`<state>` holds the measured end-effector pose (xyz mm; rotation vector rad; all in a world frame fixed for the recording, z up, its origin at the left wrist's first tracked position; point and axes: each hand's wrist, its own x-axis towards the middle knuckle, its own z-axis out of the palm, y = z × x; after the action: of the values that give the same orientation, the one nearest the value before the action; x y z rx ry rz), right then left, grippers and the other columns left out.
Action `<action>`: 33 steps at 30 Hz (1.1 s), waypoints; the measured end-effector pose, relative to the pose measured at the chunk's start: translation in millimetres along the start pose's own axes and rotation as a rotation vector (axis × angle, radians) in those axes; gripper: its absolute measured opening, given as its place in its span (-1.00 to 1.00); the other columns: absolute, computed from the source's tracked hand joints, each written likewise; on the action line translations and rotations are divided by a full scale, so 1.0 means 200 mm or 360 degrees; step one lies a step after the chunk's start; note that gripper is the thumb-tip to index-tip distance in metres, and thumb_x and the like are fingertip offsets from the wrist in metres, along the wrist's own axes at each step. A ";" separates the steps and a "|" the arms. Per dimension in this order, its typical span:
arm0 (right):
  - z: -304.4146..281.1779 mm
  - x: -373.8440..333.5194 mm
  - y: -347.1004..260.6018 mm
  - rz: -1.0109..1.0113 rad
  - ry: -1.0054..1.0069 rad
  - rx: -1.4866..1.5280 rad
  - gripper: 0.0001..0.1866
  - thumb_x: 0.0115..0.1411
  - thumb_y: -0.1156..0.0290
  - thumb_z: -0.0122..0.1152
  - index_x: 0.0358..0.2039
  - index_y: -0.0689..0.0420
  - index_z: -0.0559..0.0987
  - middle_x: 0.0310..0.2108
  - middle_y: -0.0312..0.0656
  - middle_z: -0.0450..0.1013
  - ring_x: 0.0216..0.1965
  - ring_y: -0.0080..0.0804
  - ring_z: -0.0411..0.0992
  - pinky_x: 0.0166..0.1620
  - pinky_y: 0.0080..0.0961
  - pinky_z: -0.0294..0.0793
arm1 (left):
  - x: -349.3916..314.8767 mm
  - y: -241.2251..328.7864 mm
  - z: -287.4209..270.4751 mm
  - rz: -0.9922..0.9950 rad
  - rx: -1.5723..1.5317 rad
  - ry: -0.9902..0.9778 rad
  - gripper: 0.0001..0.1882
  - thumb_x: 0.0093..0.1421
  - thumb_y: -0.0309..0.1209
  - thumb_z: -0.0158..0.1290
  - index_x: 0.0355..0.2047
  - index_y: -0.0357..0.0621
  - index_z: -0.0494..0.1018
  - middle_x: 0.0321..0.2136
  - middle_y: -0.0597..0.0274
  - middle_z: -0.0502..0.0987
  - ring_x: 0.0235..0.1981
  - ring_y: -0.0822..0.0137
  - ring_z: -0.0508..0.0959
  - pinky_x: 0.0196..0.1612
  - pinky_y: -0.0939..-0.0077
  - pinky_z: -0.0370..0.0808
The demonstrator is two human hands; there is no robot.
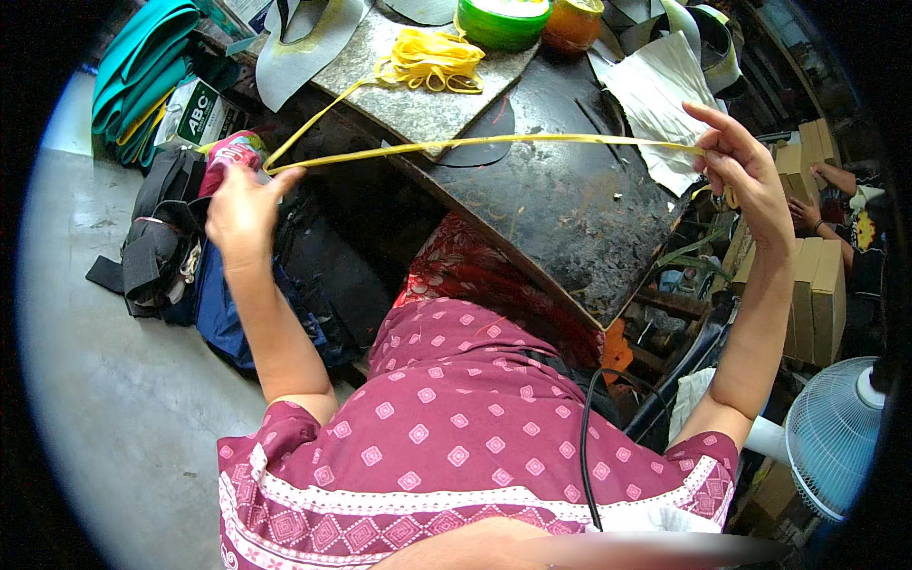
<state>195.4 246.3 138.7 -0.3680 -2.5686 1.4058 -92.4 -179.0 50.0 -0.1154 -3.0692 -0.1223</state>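
Note:
A narrow yellow ribbon (494, 140) is pulled taut between my raised hands, across the near part of the dark table. My left hand (242, 214), slightly blurred, pinches it at the left, where it doubles back toward a loose yellow bundle (432, 62). That bundle rests on a speckled grey slab (380, 114) at the back of the table. On the right, my right hand (746, 171) grips the ribbon between thumb and fingers, with some fingers lifted. Behind the right hand lies a crumpled white cloth or paper (655, 104).
The black, worn tabletop (560, 209) has a corner pointing toward me. A green tub (503, 24) and an orange-brown jar (573, 24) stand at the back. Teal folded sheets (142, 66) are at left, a fan (831, 437) and cartons (817, 294) at right. Another person's hands (806, 209) show far right.

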 end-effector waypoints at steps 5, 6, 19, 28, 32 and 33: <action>0.02 0.00 0.00 0.0025 0.0001 -0.0117 -0.40 0.12 0.63 -0.11 0.21 0.08 0.45 -0.39 -0.33 0.41 -0.51 -0.75 0.24 -0.49 -0.81 0.25 | 0.03 0.00 -0.18 0.0114 -0.0154 0.0231 -0.29 -0.05 0.06 0.31 -0.02 -0.15 0.46 -0.20 -0.02 0.61 -0.14 -0.01 0.61 -0.05 0.16 0.51; 0.03 0.00 -0.01 0.0005 -0.0046 -0.0187 -0.42 0.13 0.61 -0.10 0.21 0.09 0.45 -0.39 -0.33 0.42 -0.49 -0.74 0.26 -0.48 -0.81 0.27 | 0.00 0.06 -0.18 0.0273 -0.0391 0.0307 -0.35 -0.01 -0.01 0.31 -0.02 -0.15 0.47 -0.20 0.00 0.61 -0.14 0.01 0.60 -0.05 0.20 0.51; 0.18 0.05 -0.09 -0.0236 -0.0182 0.0190 -0.47 0.26 0.37 0.06 0.25 0.16 0.37 -0.47 -0.39 0.35 -0.55 -0.77 0.24 -0.55 -0.82 0.20 | -0.56 1.21 -0.11 0.1881 -0.1885 -0.0813 -0.71 0.20 -0.29 0.20 -0.21 -0.28 0.56 -0.43 0.18 0.61 -0.38 0.43 0.59 -0.30 0.50 0.50; 0.02 -0.16 0.11 0.0151 0.0100 0.0134 -0.52 0.26 0.25 0.17 0.17 0.12 0.46 -0.45 -0.51 0.30 -0.48 -0.76 0.15 -0.43 -0.75 0.11 | -0.53 1.20 -0.06 0.1818 -0.1748 -0.1079 -0.78 0.21 -0.34 0.18 -0.31 -0.28 0.58 -0.56 0.29 0.55 -0.51 0.53 0.52 -0.40 0.56 0.46; -0.11 -0.30 0.23 0.0378 0.0177 0.0105 -0.55 0.27 0.26 0.15 0.13 0.15 0.49 -0.42 -0.50 0.34 -0.44 -0.78 0.15 -0.41 -0.78 0.11 | -0.52 1.19 -0.03 0.1776 -0.1798 -0.1159 -0.78 0.21 -0.34 0.19 -0.32 -0.30 0.58 -0.55 0.34 0.53 -0.51 0.55 0.50 -0.39 0.59 0.46; -0.15 -0.33 0.27 0.0380 0.0152 0.0111 -0.56 0.28 0.26 0.15 0.12 0.15 0.50 -0.41 -0.49 0.36 -0.44 -0.78 0.15 -0.41 -0.78 0.10 | -0.51 1.18 -0.03 0.1771 -0.1813 -0.1154 -0.77 0.21 -0.33 0.19 -0.32 -0.30 0.58 -0.55 0.35 0.53 -0.51 0.56 0.49 -0.40 0.61 0.46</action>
<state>273.4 277.3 106.1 -0.7327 -2.4570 1.5089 27.9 48.1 66.1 -2.1169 -2.3972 -1.9402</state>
